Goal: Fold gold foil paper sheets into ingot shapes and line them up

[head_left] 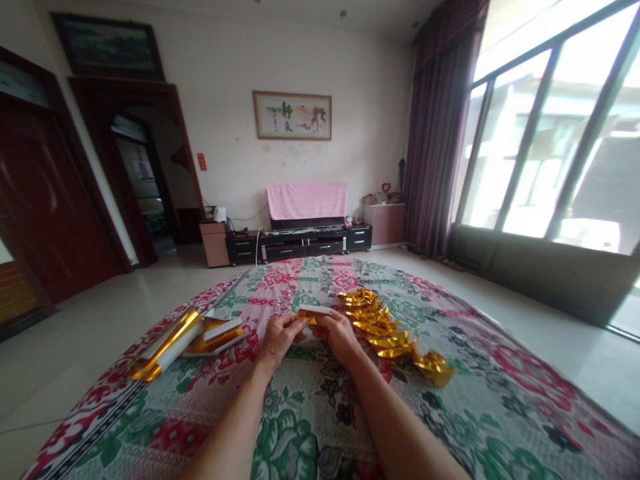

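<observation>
Between my two hands is a small sheet of gold foil paper [315, 311] with a pale upper edge, held up just above the flowered cloth. My left hand [278, 339] pinches its left side between thumb and fingers. On the other side my right hand [339, 335] grips it, fingers closed around the right end. A row of folded gold foil pieces [390, 333] lies on the cloth just right of my right hand. To the left rest a curled roll of gold foil sheets [173, 343] and a smaller stack of gold and white paper [223, 333].
A patterned cloth [295, 440] in green, red and grey covers the round surface before me. Beyond it stand a low black cabinet [300, 247] and a pink cloth [307, 200] draped over something. A large window [530, 147] is at the right, a dark red door [50, 180] at the left.
</observation>
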`<state>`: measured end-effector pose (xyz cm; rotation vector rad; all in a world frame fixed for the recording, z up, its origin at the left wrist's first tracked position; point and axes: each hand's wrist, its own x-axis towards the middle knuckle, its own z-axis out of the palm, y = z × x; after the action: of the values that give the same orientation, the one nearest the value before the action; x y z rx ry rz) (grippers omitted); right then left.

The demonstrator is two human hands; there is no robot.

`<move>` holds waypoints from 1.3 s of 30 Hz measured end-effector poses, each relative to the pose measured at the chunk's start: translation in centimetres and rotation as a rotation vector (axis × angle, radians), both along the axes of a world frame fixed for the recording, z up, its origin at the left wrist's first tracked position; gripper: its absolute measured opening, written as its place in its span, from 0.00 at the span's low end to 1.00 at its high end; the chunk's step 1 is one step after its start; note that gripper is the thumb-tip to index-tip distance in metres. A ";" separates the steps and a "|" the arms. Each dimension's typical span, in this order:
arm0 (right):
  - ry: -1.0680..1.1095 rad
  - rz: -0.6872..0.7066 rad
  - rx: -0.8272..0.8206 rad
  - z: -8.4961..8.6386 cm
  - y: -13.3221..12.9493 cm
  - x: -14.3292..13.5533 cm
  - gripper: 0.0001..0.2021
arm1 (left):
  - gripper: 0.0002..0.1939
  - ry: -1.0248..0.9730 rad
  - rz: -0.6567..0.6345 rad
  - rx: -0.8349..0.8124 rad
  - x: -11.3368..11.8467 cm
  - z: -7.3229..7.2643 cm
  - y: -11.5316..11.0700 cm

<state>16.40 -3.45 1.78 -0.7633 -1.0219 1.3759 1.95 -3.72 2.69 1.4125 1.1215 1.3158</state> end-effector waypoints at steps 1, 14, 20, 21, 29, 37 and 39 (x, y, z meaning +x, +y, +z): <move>0.003 -0.001 -0.005 0.1 0.0 0.0 0.16 | 0.15 0.000 0.003 -0.001 0.0 0.0 0.0; 0.003 0.009 -0.006 0.0 0.0 0.0 0.14 | 0.14 0.001 0.003 -0.006 0.0 0.0 -0.1; -0.002 0.014 0.005 0.0 0.0 0.0 0.13 | 0.13 0.008 0.003 -0.014 0.0 -0.1 0.1; -0.003 0.015 0.005 0.0 0.0 0.0 0.14 | 0.13 0.009 0.003 -0.014 0.0 -0.1 0.1; -0.006 0.020 0.014 -0.2 0.1 0.0 0.14 | 0.14 -0.015 0.018 -0.016 0.1 -0.1 0.1; -0.029 0.007 0.021 -0.3 0.1 0.0 0.15 | 0.14 -0.017 0.032 -0.022 0.2 0.2 -0.1; -0.031 0.007 0.020 -0.2 0.1 0.0 0.15 | 0.13 -0.014 0.028 -0.023 0.2 0.2 -0.1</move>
<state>16.42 -3.32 1.55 -0.7690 -1.0613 1.3618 2.11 -3.78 2.89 1.3733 1.1473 1.3274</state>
